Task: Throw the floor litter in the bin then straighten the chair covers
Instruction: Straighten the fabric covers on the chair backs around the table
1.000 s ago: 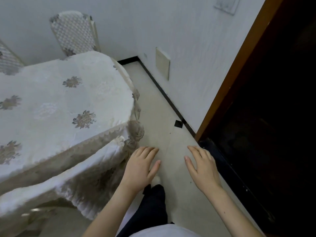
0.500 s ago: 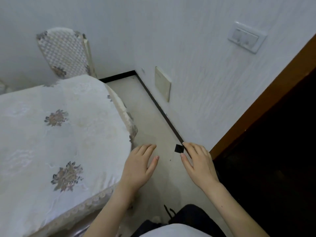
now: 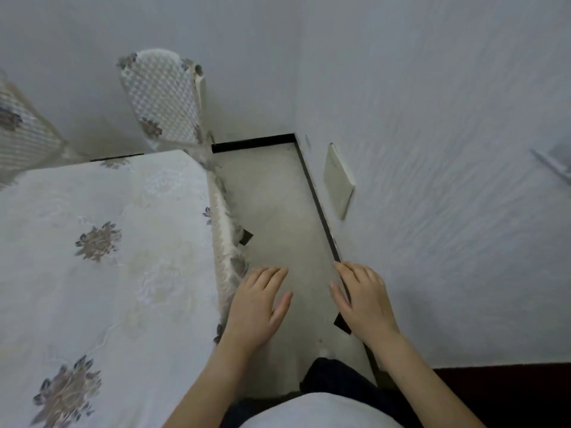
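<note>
My left hand hovers open, palm down, over the pale floor beside the table's right edge. My right hand is open too, held near the wall's black skirting. Neither hand holds anything. A chair with a white quilted cover stands at the far end of the table, against the back wall. Part of a second covered chair shows at the far left. A small black square lies on the floor, partly hidden under my right hand. Another small black piece sits by the tablecloth's hanging edge. No bin is in view.
A table under a white flowered cloth fills the left half. A narrow strip of floor runs between it and the right wall, ending at the back corner. A cream wall plate juts from the right wall. A dark doorway lies at lower right.
The view has moved forward along the table's right side and turned left; the doorway has slid to the lower right. Both hands stay open and apart. The black floor square now lies under my right hand.
</note>
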A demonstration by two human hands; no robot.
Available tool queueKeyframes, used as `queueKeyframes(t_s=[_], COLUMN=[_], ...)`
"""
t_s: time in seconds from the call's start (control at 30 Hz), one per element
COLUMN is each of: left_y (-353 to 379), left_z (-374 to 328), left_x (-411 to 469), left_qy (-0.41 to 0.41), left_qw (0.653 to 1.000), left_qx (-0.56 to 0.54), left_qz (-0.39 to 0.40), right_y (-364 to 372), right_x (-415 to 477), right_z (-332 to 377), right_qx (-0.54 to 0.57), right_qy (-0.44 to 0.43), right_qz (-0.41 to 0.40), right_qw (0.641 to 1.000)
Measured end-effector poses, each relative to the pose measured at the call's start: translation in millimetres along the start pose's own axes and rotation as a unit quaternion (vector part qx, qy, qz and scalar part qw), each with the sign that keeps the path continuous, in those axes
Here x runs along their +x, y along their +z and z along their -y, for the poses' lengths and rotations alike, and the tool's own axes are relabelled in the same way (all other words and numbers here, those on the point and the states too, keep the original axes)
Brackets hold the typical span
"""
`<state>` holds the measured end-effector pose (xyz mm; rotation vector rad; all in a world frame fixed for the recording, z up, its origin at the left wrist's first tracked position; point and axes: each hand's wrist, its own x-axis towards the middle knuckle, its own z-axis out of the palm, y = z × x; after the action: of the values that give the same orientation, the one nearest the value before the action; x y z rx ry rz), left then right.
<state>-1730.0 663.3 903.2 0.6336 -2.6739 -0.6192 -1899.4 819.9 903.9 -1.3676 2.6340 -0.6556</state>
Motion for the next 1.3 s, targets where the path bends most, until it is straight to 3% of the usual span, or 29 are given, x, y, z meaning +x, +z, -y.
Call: queueKeyframes(t_s=[0.37,0.63,0.9,1.3], left_y=[5,28,-31,-11], left_z=[35,130,222,327], left_x=[172,298,467,632], left_qy=[-0.096,-0.111,-0.076,-0.165], left_qw=[0.993,0.992,0.991,0.982], left_qx=[0.011,0.008,0.024,0.041], left_qz=[-0.061,-0.057,-0.105,-0.079], right_y=[-8,39,42,87], right_x=[207,365,551,787], right_z=[-49,-55,-23,-33], right_qx=[0.035,0.045,0.039,0.054], right_qy=[-0.088,-0.089,-0.097,-0.129], right_qz=[0.004,0.032,-0.004,0.078], right_qw=[0.996,0.995,0.995,0.987])
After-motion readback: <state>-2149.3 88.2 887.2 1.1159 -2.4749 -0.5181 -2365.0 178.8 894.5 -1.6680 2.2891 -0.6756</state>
